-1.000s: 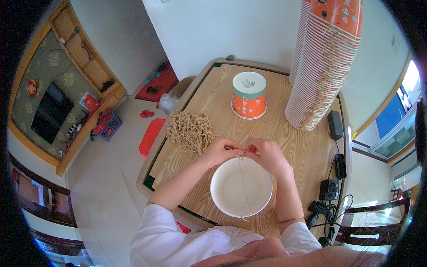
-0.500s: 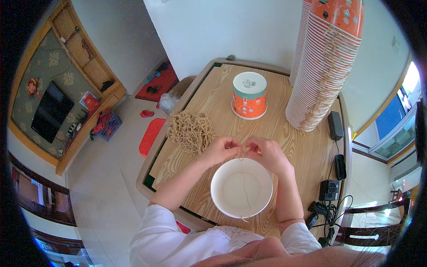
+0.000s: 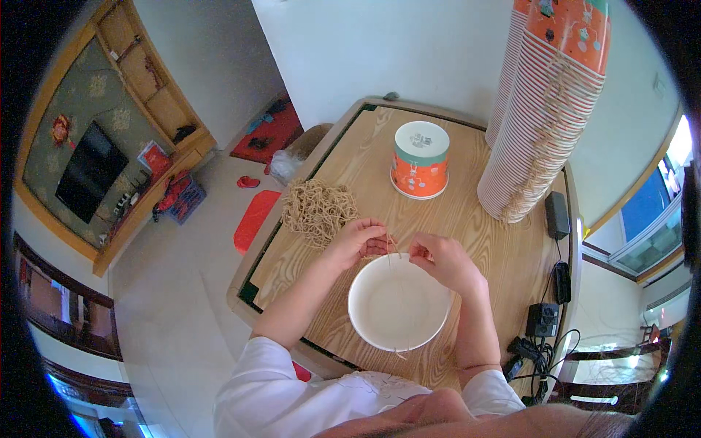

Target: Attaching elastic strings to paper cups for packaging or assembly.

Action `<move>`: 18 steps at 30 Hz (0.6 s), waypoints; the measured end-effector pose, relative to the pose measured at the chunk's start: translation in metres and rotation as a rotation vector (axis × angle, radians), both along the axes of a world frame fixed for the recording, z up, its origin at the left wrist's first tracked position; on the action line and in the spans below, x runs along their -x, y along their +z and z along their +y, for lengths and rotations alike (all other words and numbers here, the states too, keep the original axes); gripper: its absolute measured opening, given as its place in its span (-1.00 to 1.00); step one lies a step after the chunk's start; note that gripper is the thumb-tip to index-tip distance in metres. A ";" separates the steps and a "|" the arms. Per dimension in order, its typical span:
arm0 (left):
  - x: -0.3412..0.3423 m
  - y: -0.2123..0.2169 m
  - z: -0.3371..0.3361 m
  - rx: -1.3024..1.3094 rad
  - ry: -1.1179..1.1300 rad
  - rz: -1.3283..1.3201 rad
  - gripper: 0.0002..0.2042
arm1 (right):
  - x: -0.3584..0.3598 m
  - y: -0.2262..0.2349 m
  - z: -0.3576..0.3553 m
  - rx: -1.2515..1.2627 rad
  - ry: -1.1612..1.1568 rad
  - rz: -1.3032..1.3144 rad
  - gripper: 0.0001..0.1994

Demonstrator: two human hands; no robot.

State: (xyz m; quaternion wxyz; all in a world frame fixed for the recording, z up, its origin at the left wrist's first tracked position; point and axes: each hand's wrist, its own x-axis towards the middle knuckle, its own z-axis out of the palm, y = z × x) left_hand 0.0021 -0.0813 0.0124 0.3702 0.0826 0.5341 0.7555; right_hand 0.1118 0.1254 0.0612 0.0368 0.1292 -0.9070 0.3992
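Your two hands meet just above the far rim of the white paper bowl, which sits open side up at lower centre of the frame on the wooden counter. Your left hand pinches a thin tan string between thumb and fingers, and your right hand is closed in a pinch on the same string a little to the right; a strand seems to run down across the bowl to its near rim. You look to be fastening the string to the bowl's edge, and the next move probably calls for keeping it taut and close to the rim. Just left of your left hand lies a loose heap of string. Above centre stands an upside-down orange bowl with a green band; at upper right rises a tall stack of bowls, white-ribbed and orange on top.
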 end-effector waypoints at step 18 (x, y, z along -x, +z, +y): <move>-0.018 0.022 0.010 -0.005 -0.032 0.193 -0.92 | 0.010 -0.006 -0.002 0.181 0.011 -0.067 -0.82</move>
